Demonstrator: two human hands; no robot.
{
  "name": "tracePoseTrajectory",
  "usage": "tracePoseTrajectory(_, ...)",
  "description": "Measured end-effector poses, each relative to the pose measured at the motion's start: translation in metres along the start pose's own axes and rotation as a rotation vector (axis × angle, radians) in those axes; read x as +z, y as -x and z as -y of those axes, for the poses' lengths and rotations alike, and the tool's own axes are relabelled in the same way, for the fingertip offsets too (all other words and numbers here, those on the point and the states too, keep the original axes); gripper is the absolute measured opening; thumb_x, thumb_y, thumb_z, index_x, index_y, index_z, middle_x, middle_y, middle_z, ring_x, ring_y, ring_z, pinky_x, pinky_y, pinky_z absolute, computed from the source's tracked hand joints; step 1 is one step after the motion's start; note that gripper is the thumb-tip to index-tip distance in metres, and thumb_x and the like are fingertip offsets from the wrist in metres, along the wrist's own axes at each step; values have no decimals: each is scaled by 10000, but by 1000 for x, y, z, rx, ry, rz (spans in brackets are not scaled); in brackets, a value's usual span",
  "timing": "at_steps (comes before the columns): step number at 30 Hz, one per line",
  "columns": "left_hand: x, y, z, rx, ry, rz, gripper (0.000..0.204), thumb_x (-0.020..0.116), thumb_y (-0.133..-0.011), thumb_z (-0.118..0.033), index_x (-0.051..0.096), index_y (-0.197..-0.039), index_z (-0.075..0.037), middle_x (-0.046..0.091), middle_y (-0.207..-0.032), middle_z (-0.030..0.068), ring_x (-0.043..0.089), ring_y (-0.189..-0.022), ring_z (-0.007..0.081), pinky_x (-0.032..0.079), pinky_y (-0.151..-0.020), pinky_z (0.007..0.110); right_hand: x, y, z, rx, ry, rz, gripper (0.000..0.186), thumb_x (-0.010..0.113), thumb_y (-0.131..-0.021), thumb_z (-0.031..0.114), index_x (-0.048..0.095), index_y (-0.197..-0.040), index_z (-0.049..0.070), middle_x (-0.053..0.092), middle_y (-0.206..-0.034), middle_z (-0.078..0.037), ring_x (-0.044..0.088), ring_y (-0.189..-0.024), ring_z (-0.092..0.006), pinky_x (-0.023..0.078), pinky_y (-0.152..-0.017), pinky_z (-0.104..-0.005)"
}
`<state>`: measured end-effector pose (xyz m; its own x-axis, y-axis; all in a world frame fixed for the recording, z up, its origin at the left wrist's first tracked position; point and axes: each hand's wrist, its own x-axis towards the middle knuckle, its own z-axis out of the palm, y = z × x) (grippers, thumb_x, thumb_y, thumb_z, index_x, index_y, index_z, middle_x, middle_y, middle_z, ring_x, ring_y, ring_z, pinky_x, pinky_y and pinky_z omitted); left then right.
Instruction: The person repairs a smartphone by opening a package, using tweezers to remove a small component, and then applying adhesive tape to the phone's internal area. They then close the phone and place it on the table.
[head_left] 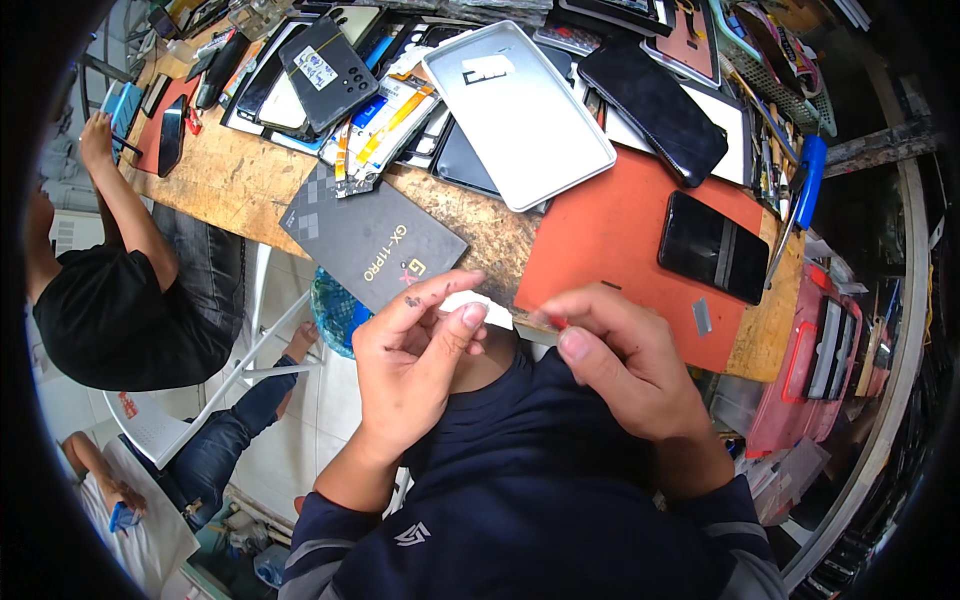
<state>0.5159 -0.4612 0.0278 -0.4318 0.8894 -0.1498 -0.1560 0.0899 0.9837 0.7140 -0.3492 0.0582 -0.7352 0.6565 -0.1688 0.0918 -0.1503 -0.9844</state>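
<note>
Above my lap, my left hand (418,355) pinches a small white strip (490,308) between thumb and fingers; dark smudges mark the index finger. Level with it, my right hand (632,365) is closed, thumb against fingers, on a small red thing (558,322) that is mostly hidden. The two hands are a short way apart. Just beyond the left hand lies a flat black box (370,235). An orange-red mat (590,260) lies past the right hand, bearing a black phone (712,245) and a small grey strip (702,316).
A silver tray-like panel (520,110), a black pouch (652,110), a dark phone back (327,72) and flat cables (385,130) crowd the wooden bench (240,180). A pink case (815,370) stands at right. Other people sit at left, one in a black shirt (130,320).
</note>
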Motion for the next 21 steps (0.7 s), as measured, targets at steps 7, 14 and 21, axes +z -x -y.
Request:
tracePoseTrajectory(7,13,-4,-5,18,-27,10,352,736,-1076,-13,697,-1417,66,759,-1043,98,740,-876,127,621,-768,260,-16,-7,3,332,-245,240,306,584,-1182,257,719,-1218,-16,623,-789,18,548,-713,-51,426,-643,-247)
tracePoseTrajectory(14,15,-4,-6,-9,-5,18,354,716,-1089,-15,682,-1430,77,755,-1045,105,742,-882,137,630,-767,268,-16,-8,-1,344,-275,210,324,567,-1182,261,727,-1187,-20,609,-747,22,548,-688,-55,418,-630,-247)
tracePoseTrajectory(21,15,-4,-7,-17,-9,13,355,713,-1089,-11,683,-1431,80,764,-1055,116,748,-890,140,635,-775,270,-16,-7,-2,326,-256,206,318,580,-1178,250,732,-1208,-28,617,-754,16,557,-688,-53,421,-620,-243)
